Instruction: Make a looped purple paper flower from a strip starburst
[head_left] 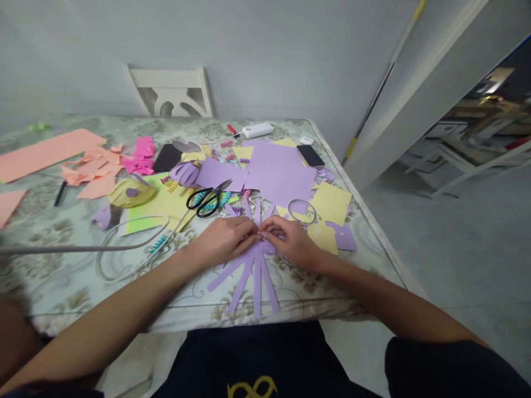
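Note:
Several long purple paper strips (258, 284) fan out on the table like the rays of a star. My left hand (228, 237) is at their middle from the left, thumb and fingers pinched on the paper. From the right, my right hand (292, 241) pinches the same spot, its fingertips almost touching those of the left. The exact point of the pinch is hidden by the fingers. Black-handled scissors (208, 200) lie just beyond my left hand. A roll of tape (302, 211), seen as a thin ring, lies beyond my right hand.
Purple sheets (286, 171) and yellow sheets (332, 202) lie behind the hands. A yellow paper ball (131, 192), a purple one (185, 173), orange scraps (93, 168) and a white cable (124, 276) are on the left. A phone (310, 156) lies near the right edge.

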